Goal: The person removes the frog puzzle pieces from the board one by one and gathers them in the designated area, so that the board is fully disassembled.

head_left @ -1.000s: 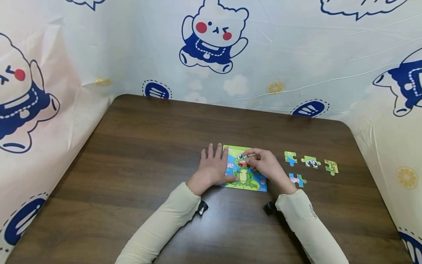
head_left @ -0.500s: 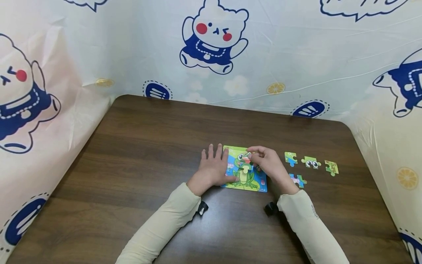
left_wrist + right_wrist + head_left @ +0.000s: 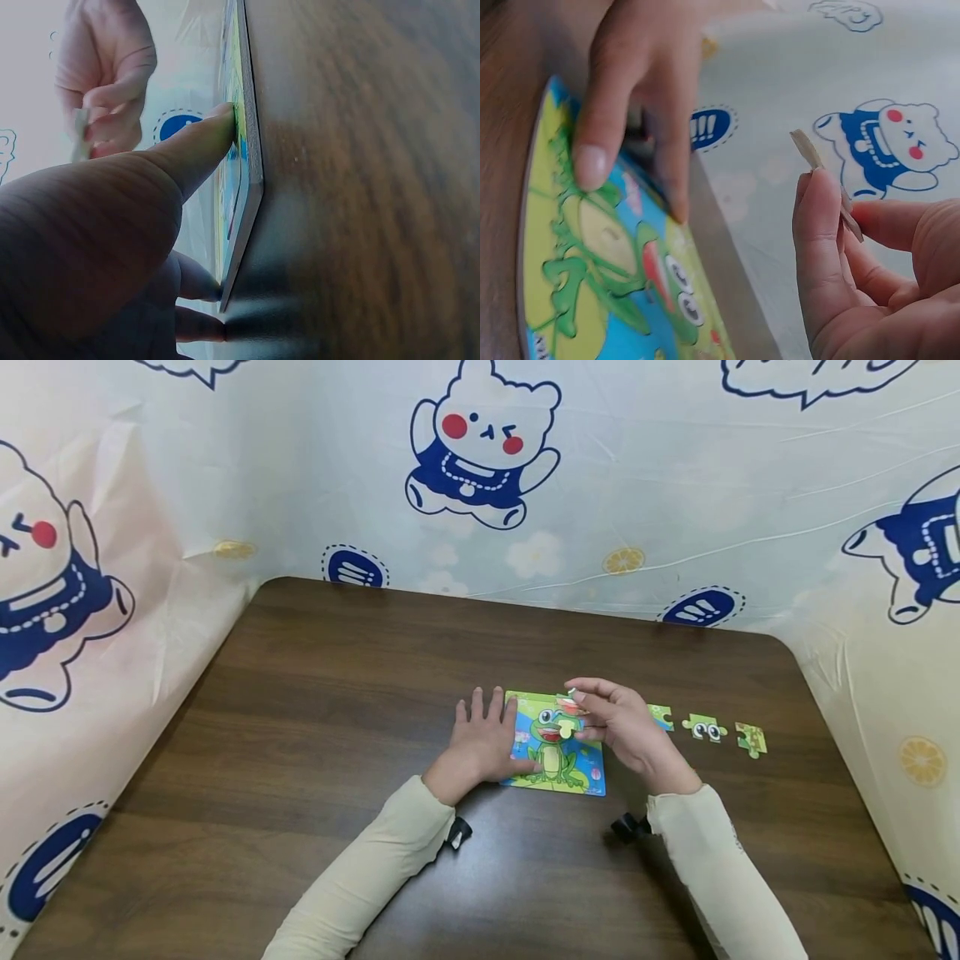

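A flat square frog puzzle board (image 3: 551,764) lies on the brown table. My left hand (image 3: 483,745) rests spread along its left side, with the thumb (image 3: 202,142) pressing on the frog picture near the lower edge. Above the board's upper right part, my right hand (image 3: 626,727) pinches a puzzle piece (image 3: 807,148) between thumb and fingers. That piece shows edge-on in the right wrist view and stands clear of the board. The left wrist view shows the pinched piece as a pale strip in the fingers, so its printed side is mostly hidden.
To the board's right lie loose pieces: a blue-green one (image 3: 662,717) partly behind the right hand, one with two eyes (image 3: 705,727), and a green one (image 3: 751,740). A printed cloth (image 3: 300,485) hangs behind and beside the brown table (image 3: 337,677).
My right hand has lifted and shifted slightly right, tilting the pinched piece up off the board. It now covers the pink-and-blue loose piece. My left hand stays put.
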Demonstrator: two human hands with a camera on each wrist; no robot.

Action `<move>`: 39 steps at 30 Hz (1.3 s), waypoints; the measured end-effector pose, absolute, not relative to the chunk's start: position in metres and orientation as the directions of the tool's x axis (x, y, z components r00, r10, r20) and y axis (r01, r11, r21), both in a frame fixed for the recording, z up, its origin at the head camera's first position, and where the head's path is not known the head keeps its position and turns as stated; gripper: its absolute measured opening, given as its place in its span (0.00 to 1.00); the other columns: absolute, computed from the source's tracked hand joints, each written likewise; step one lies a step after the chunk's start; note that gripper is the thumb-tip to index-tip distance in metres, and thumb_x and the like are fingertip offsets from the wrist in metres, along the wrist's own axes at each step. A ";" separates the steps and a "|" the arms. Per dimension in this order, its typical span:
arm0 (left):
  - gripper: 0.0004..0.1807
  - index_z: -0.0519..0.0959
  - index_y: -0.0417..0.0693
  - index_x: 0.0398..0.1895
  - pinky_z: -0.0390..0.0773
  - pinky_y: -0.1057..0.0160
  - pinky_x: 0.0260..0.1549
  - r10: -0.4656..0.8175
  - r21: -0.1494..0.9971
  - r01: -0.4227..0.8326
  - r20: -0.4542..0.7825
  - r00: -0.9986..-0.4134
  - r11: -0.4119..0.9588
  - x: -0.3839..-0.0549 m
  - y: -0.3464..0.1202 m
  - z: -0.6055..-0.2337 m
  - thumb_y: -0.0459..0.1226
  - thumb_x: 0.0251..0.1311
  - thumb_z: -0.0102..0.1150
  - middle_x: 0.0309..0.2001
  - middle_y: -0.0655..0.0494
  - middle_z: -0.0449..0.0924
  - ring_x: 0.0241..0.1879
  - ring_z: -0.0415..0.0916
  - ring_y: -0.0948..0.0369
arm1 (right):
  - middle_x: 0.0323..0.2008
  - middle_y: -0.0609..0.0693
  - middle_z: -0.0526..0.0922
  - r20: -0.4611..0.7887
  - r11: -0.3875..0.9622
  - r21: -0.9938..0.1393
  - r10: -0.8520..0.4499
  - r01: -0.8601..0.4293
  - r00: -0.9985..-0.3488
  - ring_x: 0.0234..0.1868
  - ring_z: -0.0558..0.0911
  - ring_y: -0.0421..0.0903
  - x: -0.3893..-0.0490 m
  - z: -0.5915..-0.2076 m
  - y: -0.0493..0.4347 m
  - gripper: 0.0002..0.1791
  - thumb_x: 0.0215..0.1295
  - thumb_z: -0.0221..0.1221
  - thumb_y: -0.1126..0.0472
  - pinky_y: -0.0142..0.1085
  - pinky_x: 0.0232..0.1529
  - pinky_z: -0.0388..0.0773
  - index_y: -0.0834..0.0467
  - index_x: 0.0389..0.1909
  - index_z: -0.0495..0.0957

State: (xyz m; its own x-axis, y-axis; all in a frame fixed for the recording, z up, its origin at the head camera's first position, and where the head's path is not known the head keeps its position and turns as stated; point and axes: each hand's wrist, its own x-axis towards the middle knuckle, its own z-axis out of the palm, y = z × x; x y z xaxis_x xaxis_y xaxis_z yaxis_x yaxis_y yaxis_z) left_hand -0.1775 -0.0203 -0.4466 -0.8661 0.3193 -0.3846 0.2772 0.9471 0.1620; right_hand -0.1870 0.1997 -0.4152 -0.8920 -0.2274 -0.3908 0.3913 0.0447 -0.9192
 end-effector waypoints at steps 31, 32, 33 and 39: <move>0.61 0.42 0.51 0.83 0.42 0.37 0.78 0.324 0.174 0.277 -0.386 -0.864 0.945 -0.176 -0.021 -0.445 0.74 0.57 0.53 0.84 0.46 0.35 0.82 0.31 0.40 | 0.46 0.43 0.75 -0.315 -0.060 -0.942 -0.179 0.330 -0.932 0.25 0.71 0.38 -0.171 -0.390 0.265 0.23 0.72 0.61 0.56 0.31 0.37 0.85 0.55 0.66 0.74; 0.62 0.42 0.51 0.83 0.42 0.37 0.77 0.324 0.173 0.277 -0.386 -0.864 0.945 -0.176 -0.021 -0.445 0.74 0.57 0.53 0.84 0.46 0.35 0.82 0.31 0.40 | 0.45 0.43 0.76 -0.314 -0.063 -0.942 -0.176 0.329 -0.933 0.25 0.71 0.38 -0.171 -0.389 0.267 0.22 0.72 0.62 0.56 0.31 0.37 0.85 0.55 0.65 0.75; 0.62 0.42 0.51 0.83 0.43 0.37 0.77 0.324 0.172 0.278 -0.386 -0.864 0.945 -0.176 -0.021 -0.446 0.74 0.57 0.53 0.84 0.46 0.35 0.82 0.31 0.40 | 0.44 0.43 0.77 -0.311 -0.069 -0.943 -0.172 0.326 -0.935 0.25 0.71 0.38 -0.170 -0.388 0.270 0.21 0.72 0.62 0.57 0.31 0.37 0.85 0.54 0.64 0.76; 0.62 0.43 0.50 0.83 0.44 0.37 0.77 0.330 0.171 0.285 -0.375 -0.866 0.943 -0.176 -0.022 -0.447 0.74 0.57 0.53 0.84 0.45 0.36 0.82 0.32 0.40 | 0.43 0.42 0.84 -0.292 -0.108 -0.944 -0.166 0.312 -0.942 0.30 0.81 0.38 -0.166 -0.384 0.289 0.15 0.73 0.60 0.60 0.31 0.37 0.86 0.49 0.58 0.81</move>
